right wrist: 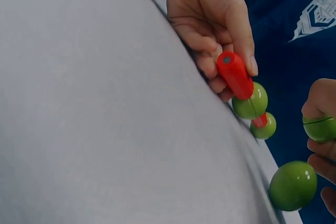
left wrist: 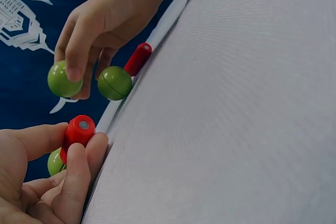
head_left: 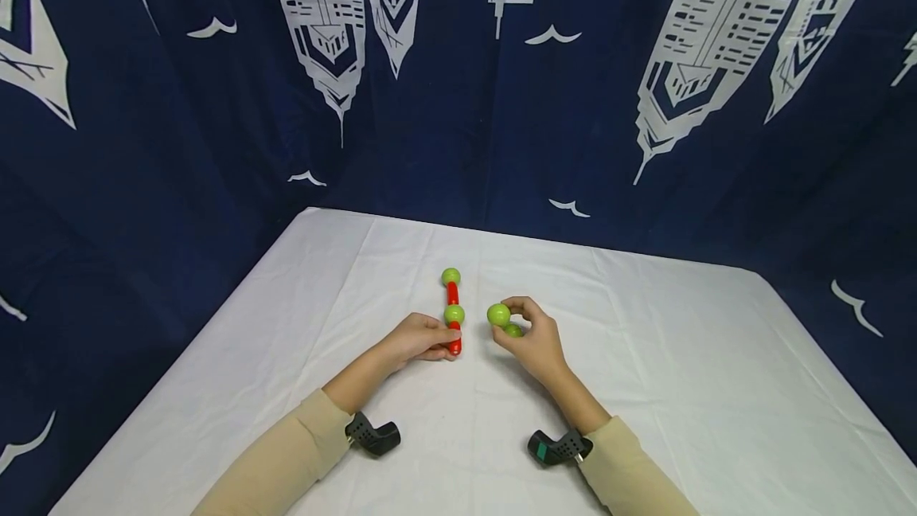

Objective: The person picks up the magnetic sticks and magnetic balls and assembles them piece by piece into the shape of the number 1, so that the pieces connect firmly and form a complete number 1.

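Note:
My left hand (head_left: 423, 337) pinches the near red rod (right wrist: 236, 76) of a chain between thumb and fingers. A round grey disc shows in the rod's end. Beyond that rod the chain runs on through a green ball (head_left: 454, 314), another red rod (head_left: 452, 293) and a far green ball (head_left: 450, 276). Right of the chain, my right hand (head_left: 533, 341) pinches a loose green ball (head_left: 499, 314), held apart from the chain. Below that hand sits another green ball (left wrist: 115, 83), with a red rod (left wrist: 138, 59) at its side; whether they are joined I cannot tell.
A white cloth (head_left: 645, 373) covers the table under both hands. Behind it hangs a dark blue curtain (head_left: 444, 134) with white building prints. Each wrist wears a black camera, the left wrist camera (head_left: 374, 435) and the right wrist camera (head_left: 559, 448).

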Motion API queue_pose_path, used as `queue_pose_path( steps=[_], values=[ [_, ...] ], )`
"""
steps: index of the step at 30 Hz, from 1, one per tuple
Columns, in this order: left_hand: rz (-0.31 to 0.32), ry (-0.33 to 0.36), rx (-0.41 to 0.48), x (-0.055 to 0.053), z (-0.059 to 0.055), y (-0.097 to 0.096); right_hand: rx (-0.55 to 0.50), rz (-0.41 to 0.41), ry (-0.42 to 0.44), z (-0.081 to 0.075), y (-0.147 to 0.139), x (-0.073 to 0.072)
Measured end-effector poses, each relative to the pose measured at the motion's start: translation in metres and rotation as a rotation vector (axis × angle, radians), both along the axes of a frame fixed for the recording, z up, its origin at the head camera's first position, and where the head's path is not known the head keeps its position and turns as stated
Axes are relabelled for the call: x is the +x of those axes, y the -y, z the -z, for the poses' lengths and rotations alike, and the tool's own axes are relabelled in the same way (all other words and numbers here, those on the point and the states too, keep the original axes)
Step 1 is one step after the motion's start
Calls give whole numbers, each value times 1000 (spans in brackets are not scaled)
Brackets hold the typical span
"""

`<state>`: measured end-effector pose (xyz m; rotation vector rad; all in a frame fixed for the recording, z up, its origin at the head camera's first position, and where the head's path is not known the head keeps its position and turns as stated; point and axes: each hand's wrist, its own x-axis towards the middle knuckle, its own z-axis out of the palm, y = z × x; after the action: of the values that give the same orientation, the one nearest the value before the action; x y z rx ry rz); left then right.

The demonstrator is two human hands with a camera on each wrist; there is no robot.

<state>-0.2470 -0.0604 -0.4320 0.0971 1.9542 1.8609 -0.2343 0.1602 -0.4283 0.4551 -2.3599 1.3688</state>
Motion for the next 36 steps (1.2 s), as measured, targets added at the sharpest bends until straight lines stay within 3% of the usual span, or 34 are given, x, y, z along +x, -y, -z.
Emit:
queue_pose_path(
  steps=[5,20,29,36],
  values=[
    [-1,-4,-2,1,0,0,-31,6,0,-7,2,3],
    [-3,2,-3,1,1,1,-180,-1,162,-33,14,15],
    [-4,-1,-12,0,2,0,-440,-163,304,-43,19,20],
    [1,-8,-16,-1,0,0,-490,-251,427,-48,22,24]
  ],
)
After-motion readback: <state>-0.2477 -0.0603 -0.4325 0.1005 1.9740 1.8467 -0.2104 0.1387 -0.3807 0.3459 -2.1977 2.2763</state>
